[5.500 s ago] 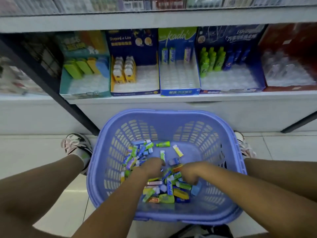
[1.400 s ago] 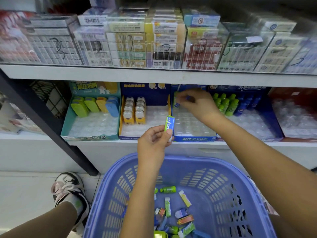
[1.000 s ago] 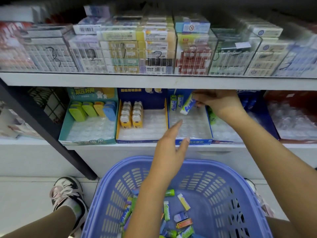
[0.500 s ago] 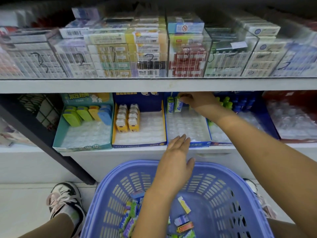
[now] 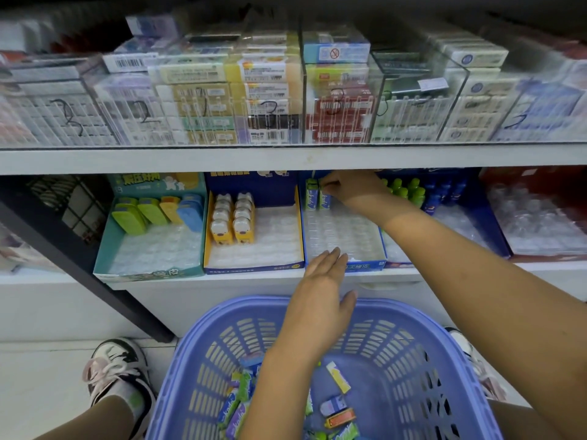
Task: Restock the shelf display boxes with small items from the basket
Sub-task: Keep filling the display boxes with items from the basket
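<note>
Stick packs (image 5: 318, 198), the little green-and-blue ones, are what's going in right now. A couple of them stand upright, long axis vertical, in the back row of the middle blue display box (image 5: 365, 266), tucked into its 11 o'clock corner. The right hand (image 5: 347, 188) is in under the upper shelf (image 5: 190, 160) with its fingertips (image 5: 327, 185) curled down on the top of the right-hand pack. It looks like a pinch seating it in its slot, and the pack sits at 9 o'clock from the palm. From there toward 3 o'clock along that row, and in all the rows toward 6 o'clock, it's bare clear tray, so I'd guess this box is barely started. The left hand (image 5: 320, 296) holds nothing: fingers straight and together, palm down, hovering above the far rim of the purple basket (image 5: 413, 315). That's the hand closer to the supply. The loose packs (image 5: 238, 404) lie flat in the basket bottom at roughly 7 o'clock from it, partly hidden under its own forearm and pointing every which way. My read is the next grab is a left-hand dip down. Whatever it picks needs turning upright before it goes in at 12 o'clock. Neighbours are bear-shaped things (image 5: 233, 220) at 9 o'clock and green bottles (image 5: 406, 192) at 3 o'clock.
</note>
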Demonstrator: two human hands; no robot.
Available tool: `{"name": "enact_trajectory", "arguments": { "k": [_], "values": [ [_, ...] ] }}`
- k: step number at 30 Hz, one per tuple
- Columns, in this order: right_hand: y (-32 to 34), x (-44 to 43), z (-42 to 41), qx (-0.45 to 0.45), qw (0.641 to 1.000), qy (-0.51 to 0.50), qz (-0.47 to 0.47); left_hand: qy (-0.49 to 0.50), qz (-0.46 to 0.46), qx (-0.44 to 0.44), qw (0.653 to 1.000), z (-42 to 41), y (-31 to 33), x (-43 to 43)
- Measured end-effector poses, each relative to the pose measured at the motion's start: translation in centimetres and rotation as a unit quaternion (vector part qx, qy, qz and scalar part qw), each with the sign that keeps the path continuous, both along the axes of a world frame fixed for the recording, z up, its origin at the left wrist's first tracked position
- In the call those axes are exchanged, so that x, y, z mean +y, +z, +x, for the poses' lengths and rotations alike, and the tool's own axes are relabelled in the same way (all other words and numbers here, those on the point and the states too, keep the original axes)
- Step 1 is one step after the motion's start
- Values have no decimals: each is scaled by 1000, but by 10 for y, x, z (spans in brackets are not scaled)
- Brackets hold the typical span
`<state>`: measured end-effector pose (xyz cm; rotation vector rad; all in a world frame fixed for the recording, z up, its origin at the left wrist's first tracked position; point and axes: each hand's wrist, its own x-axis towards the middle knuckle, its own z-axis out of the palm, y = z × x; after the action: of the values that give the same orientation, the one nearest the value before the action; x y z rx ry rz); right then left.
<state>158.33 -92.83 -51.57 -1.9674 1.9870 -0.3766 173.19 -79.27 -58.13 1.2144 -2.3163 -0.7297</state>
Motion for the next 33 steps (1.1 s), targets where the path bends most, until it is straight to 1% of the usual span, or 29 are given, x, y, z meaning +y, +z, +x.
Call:
{"name": "enact_trajectory", "arguments": {
  "k": [4,7,9,11,12,13,14,16,18,20,21,22,23,25,26,29,31,33],
  "values": [
    [4,1,9,11,999,-35,23,-8,23,7,1000,4,5,1],
    [16,19,14,22,999,-30,9,23,30,74,997,16,14,7],
    [22,44,18,33,999,-18,-33,67,26,123,990,28,17,11],
    [19,78,27,-13,999,-6,-43,90,63,131,985,40,15,14],
    [13,97,32,-41,999,14,-21,96,86,112,985,47,11,15],
    [5,115,36,-51,998,43,20,99,108,73,986,53,4,16],
    [-7,132,41,-42,993,75,75,101,131,17,986,59,-6,18],
    [-41,164,54,-18,975,127,180,83,177,-110,974,71,-31,25],
    [-87,191,65,-1,950,151,274,35,215,-199,956,76,-63,37],
    [-134,214,71,29,914,172,367,-8,245,-241,939,76,-92,53],
    [-154,224,71,46,898,183,398,-18,261,-250,932,75,-105,61],
    [-170,233,70,61,889,189,412,-26,271,-259,927,73,-117,68],
    [-183,240,66,67,889,187,412,-35,277,-270,922,72,-128,73],
    [-205,250,59,55,903,170,391,-45,283,-299,910,71,-142,78],
    [-213,252,56,47,912,161,375,-37,280,-303,910,73,-147,76],
    [-227,248,64,6,932,139,334,59,255,-259,930,84,-156,63],
    [-234,243,76,-37,932,146,329,131,230,-240,934,93,-159,54],
    [-244,242,86,-67,928,157,331,166,234,-235,929,100,-164,51]
  ]
}}
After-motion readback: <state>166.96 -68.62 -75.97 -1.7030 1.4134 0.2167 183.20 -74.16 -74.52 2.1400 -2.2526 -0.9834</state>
